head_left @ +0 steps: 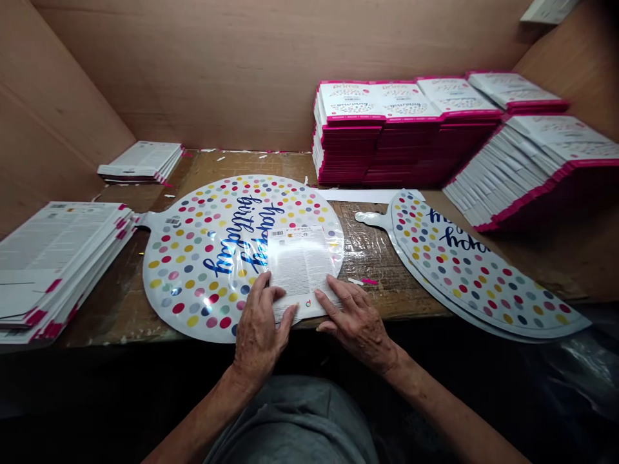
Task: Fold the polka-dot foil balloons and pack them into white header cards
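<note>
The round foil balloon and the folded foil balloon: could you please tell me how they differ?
The round foil balloon lies open, the folded foil balloon half-circular. The round one bears a printed card; the folded one shows none. Both have polka dots and blue script.

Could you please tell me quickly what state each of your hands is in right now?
Left hand: open, lying flat on the printed paper insert on the foil balloon.
Right hand: open, lying flat on the same insert.

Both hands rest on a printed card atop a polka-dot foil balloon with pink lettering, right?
No: the head view shows the lettering on the foil balloon is dark blue, not pink; the left hand and right hand do rest on the printed card.
</note>
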`<action>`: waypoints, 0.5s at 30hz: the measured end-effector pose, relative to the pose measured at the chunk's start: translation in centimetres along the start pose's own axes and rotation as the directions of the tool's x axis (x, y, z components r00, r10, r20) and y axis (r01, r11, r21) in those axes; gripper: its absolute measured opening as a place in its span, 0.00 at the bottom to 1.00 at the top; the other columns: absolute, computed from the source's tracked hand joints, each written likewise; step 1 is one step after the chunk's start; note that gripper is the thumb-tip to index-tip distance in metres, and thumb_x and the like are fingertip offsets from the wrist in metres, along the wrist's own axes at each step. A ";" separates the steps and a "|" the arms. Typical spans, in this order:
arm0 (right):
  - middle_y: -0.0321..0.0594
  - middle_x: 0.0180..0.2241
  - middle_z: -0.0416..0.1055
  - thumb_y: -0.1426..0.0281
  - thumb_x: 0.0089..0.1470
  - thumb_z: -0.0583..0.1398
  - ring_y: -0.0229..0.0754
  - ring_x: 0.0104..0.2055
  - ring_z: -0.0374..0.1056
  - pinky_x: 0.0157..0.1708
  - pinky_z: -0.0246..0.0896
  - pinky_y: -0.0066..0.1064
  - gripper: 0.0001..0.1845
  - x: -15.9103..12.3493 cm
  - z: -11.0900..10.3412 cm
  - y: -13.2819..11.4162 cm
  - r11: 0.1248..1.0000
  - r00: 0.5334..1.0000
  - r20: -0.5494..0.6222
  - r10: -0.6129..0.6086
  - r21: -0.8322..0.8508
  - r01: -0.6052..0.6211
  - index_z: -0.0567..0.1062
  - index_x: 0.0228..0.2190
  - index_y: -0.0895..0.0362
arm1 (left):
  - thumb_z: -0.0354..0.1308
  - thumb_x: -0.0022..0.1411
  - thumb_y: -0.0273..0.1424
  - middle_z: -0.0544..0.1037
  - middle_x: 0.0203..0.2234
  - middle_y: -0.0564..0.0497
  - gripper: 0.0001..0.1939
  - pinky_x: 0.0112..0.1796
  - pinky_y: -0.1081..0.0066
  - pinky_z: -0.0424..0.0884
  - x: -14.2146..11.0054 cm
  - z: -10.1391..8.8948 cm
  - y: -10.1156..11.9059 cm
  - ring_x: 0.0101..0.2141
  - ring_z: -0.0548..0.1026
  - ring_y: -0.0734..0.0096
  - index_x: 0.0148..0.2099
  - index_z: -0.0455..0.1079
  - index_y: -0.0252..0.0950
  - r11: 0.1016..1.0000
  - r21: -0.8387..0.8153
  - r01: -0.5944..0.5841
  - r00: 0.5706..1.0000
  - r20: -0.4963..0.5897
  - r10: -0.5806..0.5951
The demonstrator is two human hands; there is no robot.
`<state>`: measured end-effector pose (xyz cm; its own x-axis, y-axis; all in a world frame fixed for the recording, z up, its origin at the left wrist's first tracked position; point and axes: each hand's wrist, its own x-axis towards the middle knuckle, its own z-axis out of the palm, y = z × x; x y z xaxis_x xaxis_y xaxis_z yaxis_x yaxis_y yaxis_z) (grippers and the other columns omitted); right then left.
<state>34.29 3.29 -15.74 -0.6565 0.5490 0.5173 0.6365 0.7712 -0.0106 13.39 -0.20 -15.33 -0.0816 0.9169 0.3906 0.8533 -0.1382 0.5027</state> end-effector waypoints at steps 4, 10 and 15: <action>0.58 0.55 0.69 0.57 0.62 0.57 0.54 0.57 0.63 0.54 0.60 0.45 0.27 -1.2 -0.7 -0.2 0.996 0.999 -0.011 -0.053 -0.073 0.052 0.71 0.54 0.64 | 0.55 0.65 0.33 0.62 0.62 0.33 0.18 0.57 0.50 0.67 -0.3 0.0 0.2 0.62 0.63 0.51 0.56 0.62 0.33 0.999 -0.041 -0.003 1.000 -0.010 0.002; 0.51 0.48 0.76 0.70 0.64 0.56 0.47 0.47 0.70 0.48 0.63 0.39 0.17 0.4 -1.7 -0.5 0.999 0.975 -0.223 0.008 0.040 0.001 0.73 0.52 0.61 | 0.66 0.53 0.45 0.78 0.47 0.40 0.30 0.48 0.55 0.75 -0.2 -3.1 2.1 0.48 0.77 0.52 0.54 0.66 0.35 0.770 -0.498 0.399 0.911 0.121 -0.394; 0.52 0.50 0.74 0.60 0.64 0.56 0.50 0.51 0.67 0.54 0.58 0.44 0.19 4.7 -0.5 -1.5 0.998 0.982 -0.188 -0.031 0.054 0.042 0.75 0.49 0.60 | 0.69 0.47 0.45 0.82 0.35 0.42 0.26 0.36 0.64 0.78 2.1 -3.9 2.5 0.34 0.81 0.57 0.43 0.74 0.31 0.144 -0.782 0.607 0.717 0.461 -0.523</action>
<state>30.45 4.53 -12.84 -0.5885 0.4543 0.6688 0.5853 0.8100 -0.0352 13.38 -0.07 -10.21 -0.2678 0.9021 -0.3384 -0.3295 0.2443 0.9120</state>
